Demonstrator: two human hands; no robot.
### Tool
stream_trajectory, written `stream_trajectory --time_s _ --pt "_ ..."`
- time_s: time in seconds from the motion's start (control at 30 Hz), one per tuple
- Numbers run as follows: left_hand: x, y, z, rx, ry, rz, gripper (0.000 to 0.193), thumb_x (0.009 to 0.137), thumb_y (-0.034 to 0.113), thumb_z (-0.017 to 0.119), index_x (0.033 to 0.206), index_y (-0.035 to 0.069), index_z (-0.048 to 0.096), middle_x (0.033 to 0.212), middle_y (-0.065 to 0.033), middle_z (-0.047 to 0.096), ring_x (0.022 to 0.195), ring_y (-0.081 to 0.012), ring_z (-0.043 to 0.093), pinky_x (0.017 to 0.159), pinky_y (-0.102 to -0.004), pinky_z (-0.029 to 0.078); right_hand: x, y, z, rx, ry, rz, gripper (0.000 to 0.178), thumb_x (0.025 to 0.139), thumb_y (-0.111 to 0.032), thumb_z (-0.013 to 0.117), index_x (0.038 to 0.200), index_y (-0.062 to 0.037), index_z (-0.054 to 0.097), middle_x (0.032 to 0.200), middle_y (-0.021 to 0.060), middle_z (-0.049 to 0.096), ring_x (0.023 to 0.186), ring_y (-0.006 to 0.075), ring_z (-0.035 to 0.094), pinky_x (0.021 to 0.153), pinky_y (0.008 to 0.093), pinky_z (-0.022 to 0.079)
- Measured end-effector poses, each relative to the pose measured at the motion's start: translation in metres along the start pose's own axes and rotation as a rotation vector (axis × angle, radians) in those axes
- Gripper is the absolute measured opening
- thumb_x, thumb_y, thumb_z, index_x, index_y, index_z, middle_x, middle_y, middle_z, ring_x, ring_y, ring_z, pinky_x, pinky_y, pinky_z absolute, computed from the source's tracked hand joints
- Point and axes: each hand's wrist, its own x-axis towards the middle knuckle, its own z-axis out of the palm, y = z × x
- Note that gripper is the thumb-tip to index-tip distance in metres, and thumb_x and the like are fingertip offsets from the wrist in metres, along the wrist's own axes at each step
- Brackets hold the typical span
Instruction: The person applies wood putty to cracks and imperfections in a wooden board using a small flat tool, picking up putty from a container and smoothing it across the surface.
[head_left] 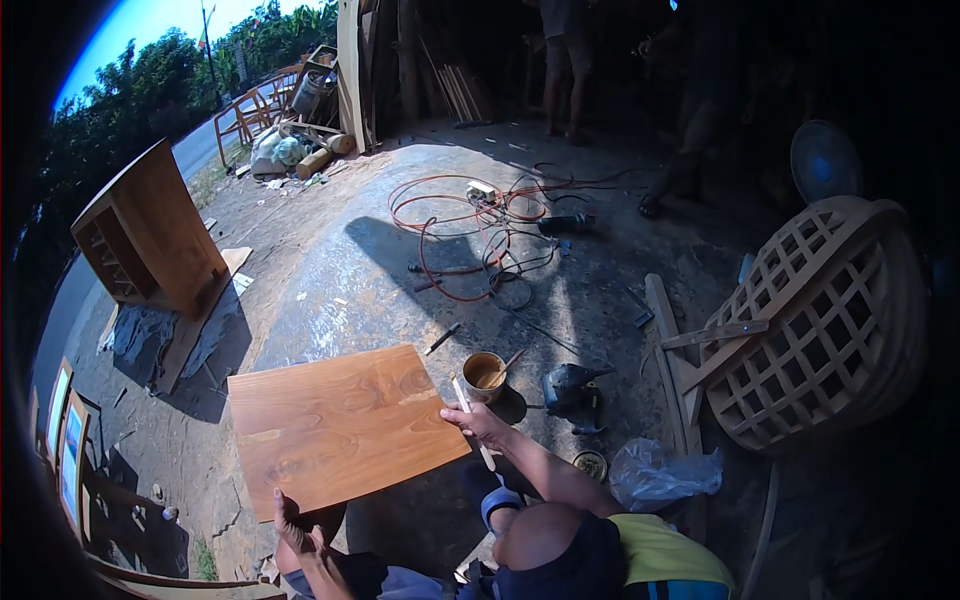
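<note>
Left hand (292, 525) grips the glossy amber grained board's (340, 425) edge; right hand (478, 422) pinches a brush (470, 415).

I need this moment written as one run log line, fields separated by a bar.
left hand grips near edge of wooden panel | right hand holds brush at panel's right edge | tin of finish beside panel

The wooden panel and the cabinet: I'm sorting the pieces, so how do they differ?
The wooden panel is one flat board held by both hands; the cabinet is a boxy piece with compartments, standing tilted on the ground, untouched. The panel lies near, the cabinet farther left. Both are brown wood.
</note>
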Motion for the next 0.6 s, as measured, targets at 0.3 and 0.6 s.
stream_trajectory --time_s 0.3,0.6 --pt "-0.024 -0.016 0.082 0.192 -0.152 0.209 0.083 0.101 0.056 0.057 0.159 0.003 0.033 0.159 -0.0179 0.041 0.145 -0.0322 0.042 0.122 -0.0479 0.033 -0.054 -0.077 0.044 0.174 -0.124 -0.145 0.048 0.091 -0.040 0.080 0.116 0.0002 0.070 0.096 0.0024 0.069 0.081 0.0075 0.062 0.069 0.0226 0.047" --pt "-0.034 0.059 0.164 -0.050 -0.092 0.347 0.027 0.099 0.022 0.065 0.115 0.002 0.069 0.120 -0.0126 0.069 0.117 -0.0253 0.064 0.104 -0.0437 0.051 -0.119 -0.197 0.040 -0.311 -0.087 -0.428 0.067 0.105 -0.058 0.053 0.132 0.0012 0.065 0.071 0.0057 0.068 0.050 0.0047 0.046 0.050 0.0227 0.039"
